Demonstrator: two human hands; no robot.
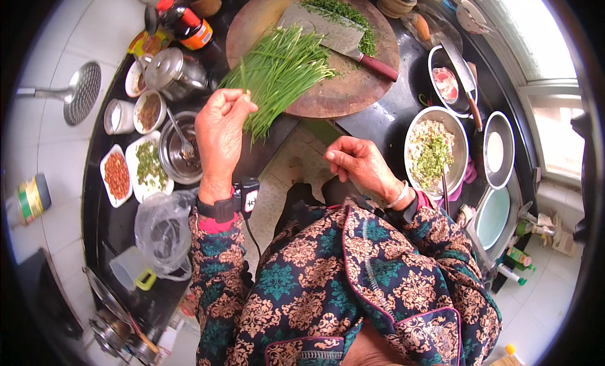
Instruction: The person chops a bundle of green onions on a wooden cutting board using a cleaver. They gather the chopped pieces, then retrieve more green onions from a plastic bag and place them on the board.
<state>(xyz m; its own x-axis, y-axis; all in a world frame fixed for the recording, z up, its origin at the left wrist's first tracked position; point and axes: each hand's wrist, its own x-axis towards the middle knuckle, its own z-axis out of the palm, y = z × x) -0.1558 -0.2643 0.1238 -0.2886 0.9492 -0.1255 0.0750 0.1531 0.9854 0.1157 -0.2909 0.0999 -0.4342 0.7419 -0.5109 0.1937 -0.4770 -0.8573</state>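
My left hand point(221, 125) is raised by the left edge of a bundle of green chives point(283, 73), thumb and forefinger pinched on what looks like a chive blade. My right hand point(360, 164) hovers over the gap before the counter, fingers curled, thumb near the forefinger; whether it holds something thin cannot be told. The chives lie on a round wooden chopping board point(350, 99), their ends overhanging its near left edge. Behind them a cleaver point(326, 28) with a dark red handle rests flat on the board, beside finely chopped greens point(366, 23).
On the right stand a metal bowl of chopped filling point(431, 153) with chopsticks, and a second knife point(457, 66) across a bowl of meat. At left are a glass-lidded pot point(165, 68), a steel bowl with spoon point(178, 144), a dish of peanuts point(116, 173) and a plastic bag point(165, 229).
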